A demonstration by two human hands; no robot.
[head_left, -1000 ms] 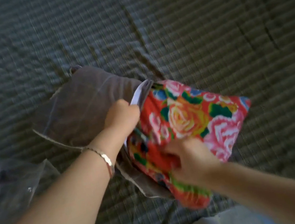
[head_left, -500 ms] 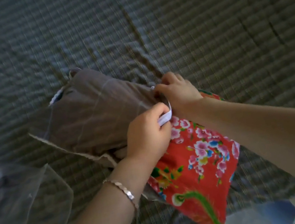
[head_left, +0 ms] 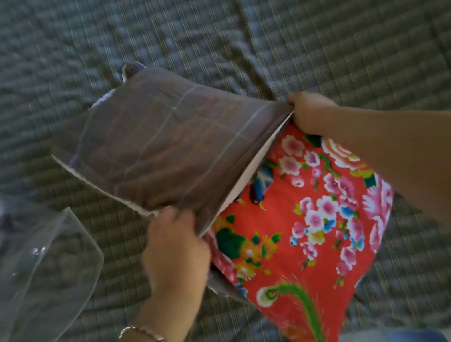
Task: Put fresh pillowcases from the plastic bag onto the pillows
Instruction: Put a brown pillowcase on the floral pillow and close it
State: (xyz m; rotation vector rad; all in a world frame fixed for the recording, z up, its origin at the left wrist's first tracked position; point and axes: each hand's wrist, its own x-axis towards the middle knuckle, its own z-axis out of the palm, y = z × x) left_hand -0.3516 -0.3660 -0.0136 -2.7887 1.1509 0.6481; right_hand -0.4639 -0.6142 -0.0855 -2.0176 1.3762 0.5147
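A red floral pillow (head_left: 299, 236) sticks halfway out of a brown checked pillowcase (head_left: 170, 153), both lifted above the bed. My left hand (head_left: 174, 246) grips the near corner of the pillowcase's open edge. My right hand (head_left: 310, 110) grips the far corner of the same edge. The opening is stretched taut between the two hands, showing its white lining. The pillow's far end is hidden inside the case.
A clear plastic bag (head_left: 24, 266) with something dark inside lies on the bed at the left. The grey striped bedcover (head_left: 341, 14) fills the view behind. The bed's near edge runs along the bottom of the view.
My hands have moved apart along the pillowcase's open edge, from close together to its two corners. The opening is now stretched wide and the case is lifted off the bed.
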